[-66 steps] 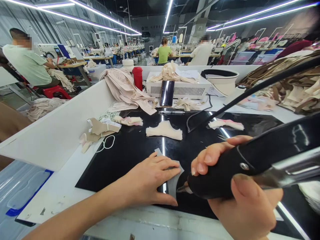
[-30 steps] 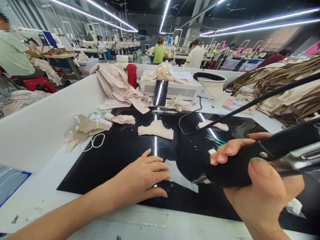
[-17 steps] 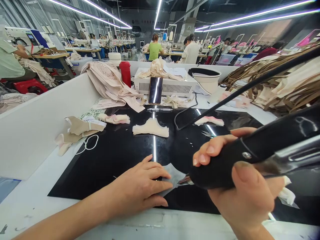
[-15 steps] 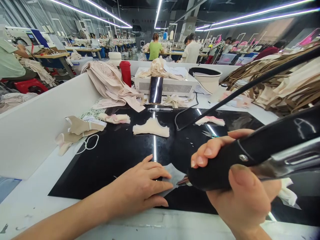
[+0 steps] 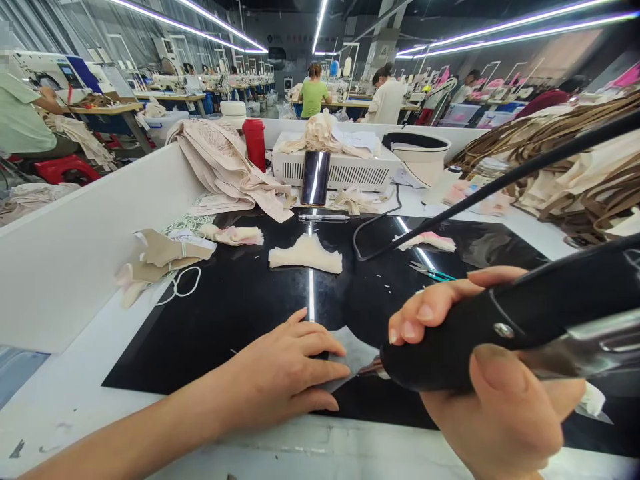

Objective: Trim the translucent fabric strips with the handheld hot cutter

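Pressing flat, left hand (image 5: 285,370) on grey fabric piece (image 5: 356,350) | right hand (image 5: 495,393) clamped on black tool (image 5: 505,327) | tip hidden

A long workshop under a dark ceiling, with bright light strips (image 5: 320,27) running toward twelve o'clock. Rows of work tables (image 5: 115,110) fill ten to two o'clock. A white partition (image 5: 90,233) stands at nine o'clock.

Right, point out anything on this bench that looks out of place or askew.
Small things only. A phone is propped upright against the white box, beside a loose pen. Scissors lie open on the black mat, near the right hand holding the black tool. Fabric scraps straggle off the mat's left edge.
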Demonstrator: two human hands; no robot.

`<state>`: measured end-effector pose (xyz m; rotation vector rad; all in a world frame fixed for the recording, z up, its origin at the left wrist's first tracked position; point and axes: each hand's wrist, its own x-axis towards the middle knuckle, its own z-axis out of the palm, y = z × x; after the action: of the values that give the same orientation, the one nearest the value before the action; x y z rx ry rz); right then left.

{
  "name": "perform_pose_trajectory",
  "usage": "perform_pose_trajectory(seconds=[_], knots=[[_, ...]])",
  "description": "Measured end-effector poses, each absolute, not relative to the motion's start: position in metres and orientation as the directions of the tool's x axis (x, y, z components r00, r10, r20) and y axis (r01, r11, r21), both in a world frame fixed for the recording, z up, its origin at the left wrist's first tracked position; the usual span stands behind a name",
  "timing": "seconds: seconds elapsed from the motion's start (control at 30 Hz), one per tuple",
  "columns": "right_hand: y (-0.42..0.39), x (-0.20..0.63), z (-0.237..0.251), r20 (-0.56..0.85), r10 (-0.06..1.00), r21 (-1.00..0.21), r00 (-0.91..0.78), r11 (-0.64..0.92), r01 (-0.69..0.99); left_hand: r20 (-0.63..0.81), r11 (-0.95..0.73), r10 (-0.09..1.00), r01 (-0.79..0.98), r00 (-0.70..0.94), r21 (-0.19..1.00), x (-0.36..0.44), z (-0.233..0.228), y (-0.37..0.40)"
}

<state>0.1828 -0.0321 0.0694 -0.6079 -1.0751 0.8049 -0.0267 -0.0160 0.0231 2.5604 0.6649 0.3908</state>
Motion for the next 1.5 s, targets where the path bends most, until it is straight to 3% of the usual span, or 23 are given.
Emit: perform_pose_trajectory(seconds=[0.5, 0.73, 0.97, 1.5], knots=[[-0.03, 0.185, 0.068, 0.487, 0.838, -0.808, 0.245, 0.539, -0.239, 0.179, -0.78, 0.528, 0.39, 0.83, 0.49, -0.028, 0.021, -0.015], [-0.026, 0.183, 0.071, 0.49, 0.803, -0.779, 0.338, 0.578, -0.245, 0.151, -0.751, 0.536, 0.387, 0.831, 0.536, -0.03, 0.023, -0.01], [-0.038, 0.174, 0.071, 0.482, 0.833, -0.792, 0.269, 0.546, -0.273, 0.075, -0.697, 0.537, 0.392, 0.84, 0.6, -0.028, 0.027, -0.012], [-0.05, 0.161, 0.066, 0.479, 0.847, -0.786, 0.231, 0.53, -0.317, 0.084, -0.691, 0.526, 0.368, 0.847, 0.622, -0.028, 0.029, -0.008]])
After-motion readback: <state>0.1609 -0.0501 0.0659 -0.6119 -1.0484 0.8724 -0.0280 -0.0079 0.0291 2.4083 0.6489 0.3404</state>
